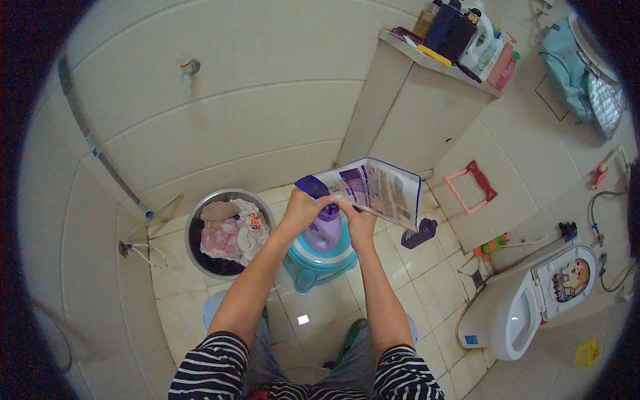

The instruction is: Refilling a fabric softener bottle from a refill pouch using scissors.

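Refill pouch tipped over a purple bottle, bathroom floor.

Toilet (513,313) off right, basin (200,263) of laundry left, blue stool (320,257) in the middle. On top: bottle (325,230), pouch (373,190) held above it (spout down). Left hand (303,208) clenched round the pouch corner, right hand (360,220) gripping its lower edge.

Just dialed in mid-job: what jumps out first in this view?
Dead centre, the left hand and right hand tip a blue-and-white refill pouch onto a purple bottle standing on a teal stool. To their left, a metal basin of laundry sits on the tiled floor.
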`<state>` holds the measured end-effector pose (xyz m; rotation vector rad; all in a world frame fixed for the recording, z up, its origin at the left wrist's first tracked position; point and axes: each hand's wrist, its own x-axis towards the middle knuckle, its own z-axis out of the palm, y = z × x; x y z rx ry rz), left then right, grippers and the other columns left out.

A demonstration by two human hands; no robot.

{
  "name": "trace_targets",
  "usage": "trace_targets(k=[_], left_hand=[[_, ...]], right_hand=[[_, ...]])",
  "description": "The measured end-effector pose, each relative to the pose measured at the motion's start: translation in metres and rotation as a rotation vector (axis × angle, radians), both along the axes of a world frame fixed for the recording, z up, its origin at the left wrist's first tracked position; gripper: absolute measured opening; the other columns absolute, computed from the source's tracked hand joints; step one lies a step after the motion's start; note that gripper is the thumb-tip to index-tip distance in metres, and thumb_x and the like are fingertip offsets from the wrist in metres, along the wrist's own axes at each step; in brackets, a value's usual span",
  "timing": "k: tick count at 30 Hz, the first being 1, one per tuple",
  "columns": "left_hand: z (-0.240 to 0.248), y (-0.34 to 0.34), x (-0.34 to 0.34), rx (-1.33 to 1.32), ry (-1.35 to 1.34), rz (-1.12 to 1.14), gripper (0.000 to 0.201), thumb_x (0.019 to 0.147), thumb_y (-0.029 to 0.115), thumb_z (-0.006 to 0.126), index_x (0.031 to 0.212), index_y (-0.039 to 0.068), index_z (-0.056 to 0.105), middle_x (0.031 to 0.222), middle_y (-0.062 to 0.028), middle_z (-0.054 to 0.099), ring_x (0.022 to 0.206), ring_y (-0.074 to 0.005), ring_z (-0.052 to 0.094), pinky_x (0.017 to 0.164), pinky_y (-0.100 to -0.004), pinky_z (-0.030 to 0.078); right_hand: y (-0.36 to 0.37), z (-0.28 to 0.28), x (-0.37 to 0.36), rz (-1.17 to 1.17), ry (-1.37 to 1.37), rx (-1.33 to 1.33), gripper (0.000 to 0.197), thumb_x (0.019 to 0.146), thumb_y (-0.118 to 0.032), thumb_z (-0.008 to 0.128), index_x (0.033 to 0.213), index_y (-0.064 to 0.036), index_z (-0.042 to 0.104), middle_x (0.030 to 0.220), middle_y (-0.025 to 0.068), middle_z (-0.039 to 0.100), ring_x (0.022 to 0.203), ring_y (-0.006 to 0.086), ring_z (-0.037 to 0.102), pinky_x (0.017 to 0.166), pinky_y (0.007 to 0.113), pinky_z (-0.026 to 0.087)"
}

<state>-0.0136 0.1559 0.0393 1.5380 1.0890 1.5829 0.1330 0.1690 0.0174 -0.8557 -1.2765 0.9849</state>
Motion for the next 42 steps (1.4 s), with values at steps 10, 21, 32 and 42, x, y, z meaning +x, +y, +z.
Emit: trace_targets(k=[10,21,32,42], left_hand=[[0.005,0.0,-0.001,-0.086,0.096,0.035,0.018,0.069,0.014,0.073,0.074,0.0,0.064,0.072,-0.0051,0.063,0.065,-0.0111,0.058,0.058,-0.0278,0.047],[0.02,-0.001,-0.012,-0.047,0.075,-0.042,0.017,0.068,0.009,0.072,0.08,0.002,0.063,0.08,-0.0053,0.064,0.076,-0.014,0.058,0.071,-0.0293,0.046],[0.014,-0.002,-0.007,-0.123,0.117,0.045,0.029,0.063,0.008,0.073,0.088,0.0,0.062,0.082,-0.0072,0.065,0.077,-0.0172,0.061,0.072,-0.0303,0.047],[0.008,-0.008,0.0,0.023,0.156,0.149,0.019,0.065,0.011,0.071,0.072,-0.003,0.061,0.066,-0.0081,0.064,0.059,-0.0157,0.06,0.056,-0.0296,0.046]], right_hand=[[0.004,0.003,-0.001,-0.022,0.049,0.035,0.031,0.07,-0.002,0.069,0.099,0.0002,0.057,0.095,0.007,0.061,0.086,0.0159,0.057,0.078,0.027,0.046],[-0.008,0.016,-0.003,0.001,0.098,-0.011,0.038,0.07,-0.004,0.071,0.104,0.0006,0.055,0.099,0.0077,0.06,0.09,0.0167,0.057,0.081,0.028,0.045],[0.001,-0.018,0.0,-0.106,-0.048,0.059,0.027,0.072,-0.006,0.07,0.096,-0.0004,0.059,0.092,0.0068,0.062,0.083,0.0148,0.058,0.076,0.027,0.045],[-0.012,-0.02,-0.007,-0.214,-0.256,0.043,0.019,0.075,-0.015,0.066,0.088,-0.0015,0.066,0.09,0.0059,0.064,0.082,0.0159,0.059,0.076,0.029,0.045]])
